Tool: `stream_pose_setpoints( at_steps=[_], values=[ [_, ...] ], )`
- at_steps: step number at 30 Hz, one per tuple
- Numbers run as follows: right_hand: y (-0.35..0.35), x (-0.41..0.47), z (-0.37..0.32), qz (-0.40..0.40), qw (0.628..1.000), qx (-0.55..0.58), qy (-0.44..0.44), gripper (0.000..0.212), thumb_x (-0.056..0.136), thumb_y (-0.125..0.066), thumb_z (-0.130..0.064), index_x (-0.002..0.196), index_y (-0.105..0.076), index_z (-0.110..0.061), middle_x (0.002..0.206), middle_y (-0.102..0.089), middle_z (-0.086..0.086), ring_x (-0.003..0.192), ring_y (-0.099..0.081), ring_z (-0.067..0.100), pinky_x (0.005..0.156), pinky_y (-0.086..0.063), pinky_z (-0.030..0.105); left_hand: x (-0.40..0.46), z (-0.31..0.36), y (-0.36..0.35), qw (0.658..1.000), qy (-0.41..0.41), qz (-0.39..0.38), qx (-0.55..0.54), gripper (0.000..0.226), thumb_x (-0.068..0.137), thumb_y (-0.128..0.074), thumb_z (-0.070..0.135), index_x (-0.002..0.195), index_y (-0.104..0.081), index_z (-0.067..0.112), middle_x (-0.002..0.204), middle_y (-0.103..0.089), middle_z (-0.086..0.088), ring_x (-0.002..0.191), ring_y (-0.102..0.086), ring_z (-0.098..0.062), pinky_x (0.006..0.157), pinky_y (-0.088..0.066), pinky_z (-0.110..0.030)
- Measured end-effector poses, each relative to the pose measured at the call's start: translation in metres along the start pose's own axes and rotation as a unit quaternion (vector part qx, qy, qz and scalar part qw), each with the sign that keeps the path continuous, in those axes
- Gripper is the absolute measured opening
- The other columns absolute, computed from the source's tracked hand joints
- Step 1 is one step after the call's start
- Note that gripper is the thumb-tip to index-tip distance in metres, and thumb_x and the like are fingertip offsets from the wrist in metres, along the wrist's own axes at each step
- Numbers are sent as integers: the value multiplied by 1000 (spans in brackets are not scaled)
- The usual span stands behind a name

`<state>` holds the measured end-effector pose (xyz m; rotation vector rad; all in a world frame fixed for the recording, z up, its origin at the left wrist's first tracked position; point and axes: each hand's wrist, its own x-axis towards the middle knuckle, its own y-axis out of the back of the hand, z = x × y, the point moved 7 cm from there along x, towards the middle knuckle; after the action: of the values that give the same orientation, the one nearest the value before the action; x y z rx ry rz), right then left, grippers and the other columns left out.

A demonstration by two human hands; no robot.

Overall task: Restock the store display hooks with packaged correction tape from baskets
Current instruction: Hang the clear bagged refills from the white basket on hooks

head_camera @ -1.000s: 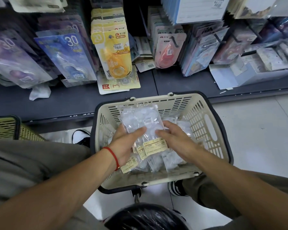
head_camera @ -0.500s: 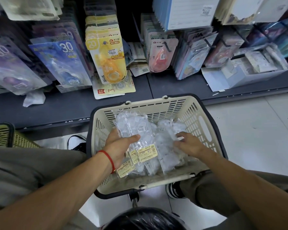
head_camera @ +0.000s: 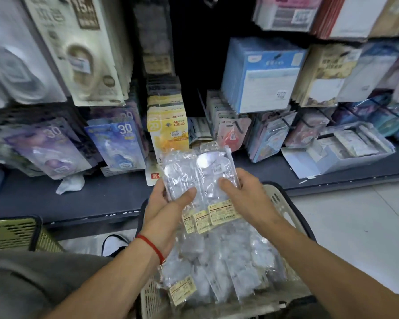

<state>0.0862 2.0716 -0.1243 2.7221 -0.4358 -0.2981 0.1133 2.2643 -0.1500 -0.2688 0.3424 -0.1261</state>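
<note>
A small stack of clear plastic correction tape packs (head_camera: 199,178) with yellow labels is held up above the cream basket (head_camera: 283,204). My left hand (head_camera: 168,208) grips the stack's left edge, thumb across the front. My right hand (head_camera: 244,196) grips its right edge, thumb on the front. More clear packs (head_camera: 219,268) lie in the basket below. Display hooks (head_camera: 286,122) with hanging packs, among them yellow correction tape packs (head_camera: 168,127), fill the shelf wall behind.
A dark shelf ledge (head_camera: 106,196) runs below the hooks, with a crumpled white scrap (head_camera: 70,184) and an open white box (head_camera: 346,153) on it. A green basket (head_camera: 16,233) stands at the left. White floor tiles (head_camera: 355,222) lie to the right.
Both hands have lifted a stack of clear packs out of the basket towards the hooks. The right hand came back from the loose packs to the stack. The view tilted up.
</note>
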Motion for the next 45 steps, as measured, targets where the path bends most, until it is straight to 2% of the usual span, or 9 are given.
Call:
stream_pose_setpoints(
  at_steps=[6,12,16,21,25,31,36,39,45],
  values=[
    [-9,32,-119,-52,990,-33,125,26,99,-62,-43,78,-59,-28,61,-51,-19,55,-46,-1,55,-38,25,6,109,9,988,-153,7,25,66,75,-94,18,132,-62,30,125,-76,-3,117,-72,-30,103,-55,-57],
    [-2,56,-205,-47,978,-16,201,27,100,-59,-43,78,-47,-31,67,-56,-22,57,-46,-1,59,-35,30,10,221,31,940,-301,55,149,80,70,-92,30,140,-54,35,132,-71,10,121,-69,-15,103,-56,-45],
    [-4,63,-229,-32,978,-6,208,17,102,-53,-35,90,-58,-26,86,-64,-11,80,-62,15,67,-45,36,-5,251,52,884,-392,121,224,60,83,-87,22,115,-54,60,114,-69,30,105,-66,10,90,-57,-18],
    [-13,71,-237,-29,982,13,184,21,104,-52,-35,104,-64,-18,105,-72,7,98,-71,31,79,-54,42,-5,253,68,884,-386,131,228,73,82,-85,29,143,-46,19,140,-62,0,132,-58,-17,110,-51,-51],
    [-17,71,-236,-26,981,38,188,20,102,-55,-33,103,-67,-17,97,-73,14,79,-67,26,69,-52,41,-13,257,74,878,-403,133,222,78,82,-87,44,146,-46,26,144,-60,4,136,-56,-18,112,-49,-52],
    [-15,66,-235,78,964,-101,236,43,106,-53,-38,146,-48,-22,134,-56,-3,120,-57,18,101,-49,39,-10,253,72,891,-398,105,189,86,69,-84,56,144,-47,33,145,-61,8,138,-56,-16,111,-49,-51],
    [-38,50,-230,-39,962,-52,266,25,101,-58,-50,118,-66,-32,112,-65,-19,100,-60,-6,82,-46,18,1,243,57,926,-355,64,111,75,66,-91,44,132,-56,35,128,-73,6,116,-73,-18,98,-58,-50],
    [-60,38,-222,-142,954,-62,256,37,93,-57,-63,113,-67,-34,106,-74,-14,97,-69,1,83,-57,31,7,237,47,934,-340,50,95,68,72,-96,35,128,-58,32,124,-75,3,112,-74,-20,95,-60,-49],
    [-52,37,-219,-85,961,18,264,22,93,-61,-51,107,-63,-35,102,-75,-10,94,-72,10,84,-60,43,15,237,38,948,-316,20,31,61,78,-81,42,132,-57,29,125,-75,4,114,-74,-20,97,-60,-51]
  ],
)
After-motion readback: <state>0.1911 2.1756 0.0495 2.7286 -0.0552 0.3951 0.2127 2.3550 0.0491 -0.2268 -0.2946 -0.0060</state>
